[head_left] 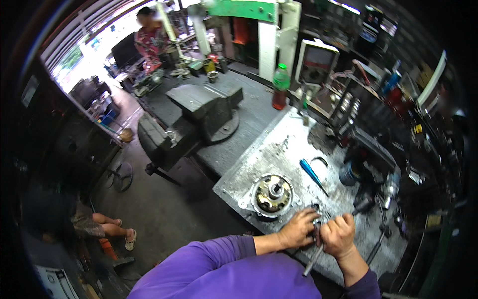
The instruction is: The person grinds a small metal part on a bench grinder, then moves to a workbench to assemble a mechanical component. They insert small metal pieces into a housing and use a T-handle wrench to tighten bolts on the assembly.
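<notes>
My right hand [337,235] is closed in a fist at the near edge of the metal-topped bench. A thin silver metal rod [313,261] sticks out below it, towards my body; the rest of this rod is hidden in the fist. Right beside it, my left hand [298,229] has its fingers bent together over a small metal part [315,207], mostly covered by them. Further left stands a round metal housing [273,195] with side lugs, a shaft in its middle and brassy pieces inside. A blue-handled screwdriver [311,173] lies beyond my hands.
A large bench vise [199,114] stands to the far left. A green-capped bottle [280,87] of red liquid is at the back. A toothed dark disc [322,138] and a spray-gun-like tool [392,189] lie to the right. Another person [151,42] is in the background.
</notes>
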The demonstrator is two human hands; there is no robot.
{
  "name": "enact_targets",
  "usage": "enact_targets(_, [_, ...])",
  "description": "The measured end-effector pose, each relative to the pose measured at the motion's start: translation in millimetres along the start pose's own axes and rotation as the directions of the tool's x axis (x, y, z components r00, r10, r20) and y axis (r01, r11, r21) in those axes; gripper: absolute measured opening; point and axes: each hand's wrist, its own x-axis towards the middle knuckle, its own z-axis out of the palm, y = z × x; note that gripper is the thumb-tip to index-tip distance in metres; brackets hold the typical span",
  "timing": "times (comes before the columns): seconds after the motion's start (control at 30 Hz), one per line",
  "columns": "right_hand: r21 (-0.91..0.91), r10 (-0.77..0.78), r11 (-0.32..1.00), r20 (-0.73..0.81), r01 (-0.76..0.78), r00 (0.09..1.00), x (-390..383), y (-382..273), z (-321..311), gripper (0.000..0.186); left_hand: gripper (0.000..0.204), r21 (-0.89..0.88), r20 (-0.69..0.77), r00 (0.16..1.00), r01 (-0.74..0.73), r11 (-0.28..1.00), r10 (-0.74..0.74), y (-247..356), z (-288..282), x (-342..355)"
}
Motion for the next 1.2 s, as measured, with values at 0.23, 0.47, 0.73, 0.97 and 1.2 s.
enact_targets(0.23, [0.008,0.018,1.0,0.1,-0.019,0.995,-2,6,-26,0.025,0.045,-0.008,0.037,0.998,-0.054,0.999,0.054,-6,-8,3])
enact_targets(0.47, [-0.11,0.292,0.953,0.072,-0.283,0.954,-38,33,-69,0.033,0.059,-0.03,0.076,0.996,0.047,0.998,-0.045,8,-18,4])
enact_targets(0.73, [-0.005,0.19,0.982,0.028,-0.19,0.981,-52,34,-28,0.035,0.037,0.131,0.161,0.986,0.012,0.991,-0.033,24,-6,30])
enact_targets(0.97, [0.033,-0.011,0.999,0.043,0.01,0.999,-41,43,-28,0.021,0.034,0.233,0.24,0.969,0.005,0.973,-0.062,25,1,39])
enact_targets(1.2, [0.041,-0.021,0.999,0.047,0.019,0.999,-41,46,-25,0.024,0.036,0.224,0.185,0.982,-0.02,0.974,-0.022,23,4,37])
